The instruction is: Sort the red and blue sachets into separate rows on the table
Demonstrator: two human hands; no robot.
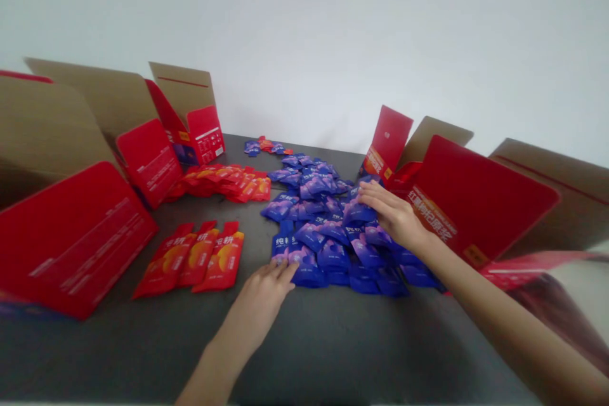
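Your right hand (390, 216) lies wide and flat across the upper right of the heap of blue sachets (328, 235), its fingers spread on top of them, with no clear pinch on any one packet. Your left hand (259, 307) is open too, fingers nearly together, its fingertips touching the heap's near edge at about 1 o'clock from the wrist. The heap sits mid-bench, its long axis running from your 12 o'clock toward the lower right, so the right hand is over it while the left hand only meets its rim. On the dark bench (333, 355), three red sachets (190, 260) lie side by side at about 9 o'clock from your left hand, and a looser band of red sachets (228, 183) sits farther out at about 11 o'clock. Opened cardboard cartons (66, 241) with red panels stand at your 10 o'clock, and a red carton panel (471, 196) rises at 2 o'clock, just beyond your right hand. The sachets carry white Chinese characters, seemingly 纯耕, and that panel bears a larger line beginning 红, the rest too slanted to read with certainty.
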